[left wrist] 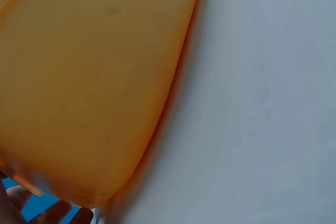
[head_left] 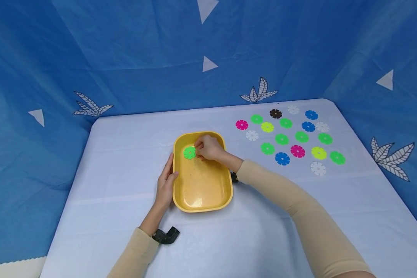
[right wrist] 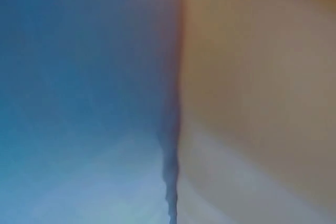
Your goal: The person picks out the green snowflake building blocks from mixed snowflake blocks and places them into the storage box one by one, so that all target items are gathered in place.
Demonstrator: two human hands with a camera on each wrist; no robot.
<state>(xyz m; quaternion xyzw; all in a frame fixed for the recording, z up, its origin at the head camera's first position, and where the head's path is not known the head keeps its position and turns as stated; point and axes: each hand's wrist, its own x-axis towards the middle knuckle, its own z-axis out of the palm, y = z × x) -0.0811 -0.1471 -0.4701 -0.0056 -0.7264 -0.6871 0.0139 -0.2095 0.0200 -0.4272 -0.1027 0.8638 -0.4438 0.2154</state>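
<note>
Right hand [head_left: 208, 148] at frame centre, fingers curled, pinching green disc [head_left: 189, 153] low over tray [head_left: 202, 206]; best released gently. Left hand [head_left: 165, 184], fingers straight, steadying left rim.

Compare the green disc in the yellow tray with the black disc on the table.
The green disc lies inside the yellow tray, pinched by the right hand; the black disc lies untouched on the table, near its far edge. One is bright green, the other black. Both are flat, notched, flower-shaped pieces of similar size.
</note>
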